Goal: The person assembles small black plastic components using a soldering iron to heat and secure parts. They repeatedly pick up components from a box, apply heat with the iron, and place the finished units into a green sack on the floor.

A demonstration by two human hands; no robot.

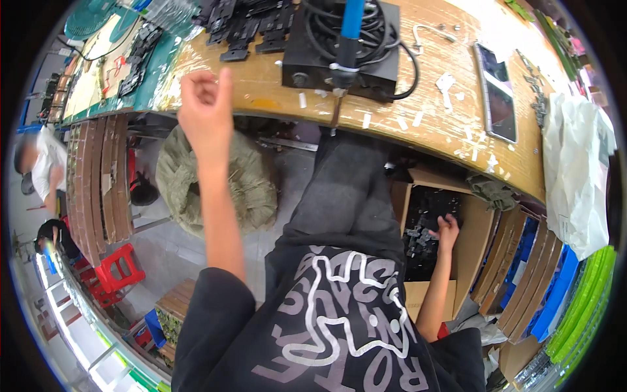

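Observation:
My left hand (208, 108) is raised over the front edge of the wooden workbench (261, 98), its fingers curled in and its thumb standing out. Whether anything small is inside the curl is hidden. Beyond it lie several black plastic parts (238, 29) in a cluster. Down at my right side, my right hand (447, 230) hovers at a cardboard box (480, 242), fingers apart with nothing visible in them. Small black and grey pieces (423, 238) lie in that box, just left of the hand.
A blue-handled soldering iron (346, 49) and coiled black cable rest on a black unit (307, 68). A phone (498, 95) and white scraps lie to the right, beside a white plastic bag (578, 170). An olive sack (245, 189) stands beneath the bench; a co-worker (49, 157) is far left.

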